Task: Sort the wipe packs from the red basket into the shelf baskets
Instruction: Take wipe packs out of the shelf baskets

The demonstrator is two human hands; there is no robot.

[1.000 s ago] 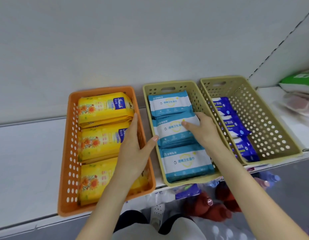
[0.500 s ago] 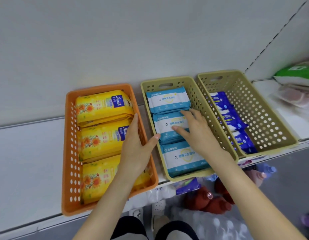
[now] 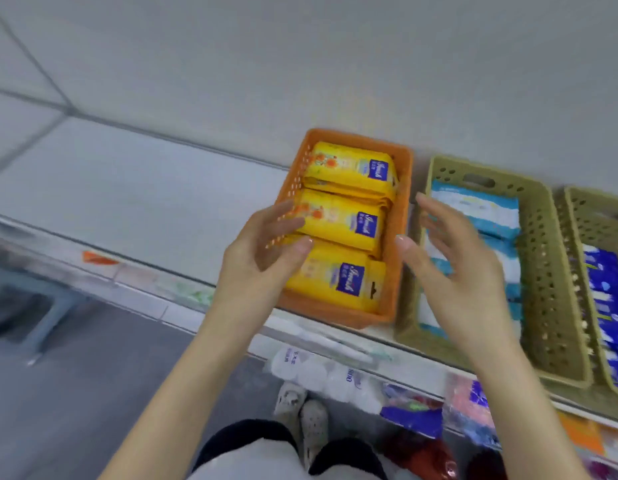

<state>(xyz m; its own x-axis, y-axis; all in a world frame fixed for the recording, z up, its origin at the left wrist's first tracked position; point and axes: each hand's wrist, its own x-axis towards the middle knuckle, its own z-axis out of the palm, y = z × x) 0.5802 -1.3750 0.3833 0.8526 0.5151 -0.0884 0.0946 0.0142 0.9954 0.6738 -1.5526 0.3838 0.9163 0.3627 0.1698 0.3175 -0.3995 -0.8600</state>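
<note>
An orange shelf basket [image 3: 399,216] holds three yellow wipe packs [image 3: 338,220] in a row. To its right a beige basket [image 3: 539,271] holds light-blue and white packs [image 3: 480,209]. A second beige basket [image 3: 584,216] at the right edge holds dark-blue packs [image 3: 609,306]. My left hand [image 3: 262,261] hovers at the orange basket's left rim, fingers relaxed and holding nothing. My right hand [image 3: 453,268] is raised in front of the middle basket with spread fingers, also empty. The red basket is out of view.
The white shelf [image 3: 127,188] stretches bare to the left of the orange basket. Below the shelf edge lie wrapped goods [image 3: 321,372] on a lower level, red bottles [image 3: 425,459], and my shoes [image 3: 300,410] on the grey floor.
The view swung left, so the baskets sit further right. My right hand lifted off the light-blue packs and my left hand moved off the orange basket's right rim to its left side.
</note>
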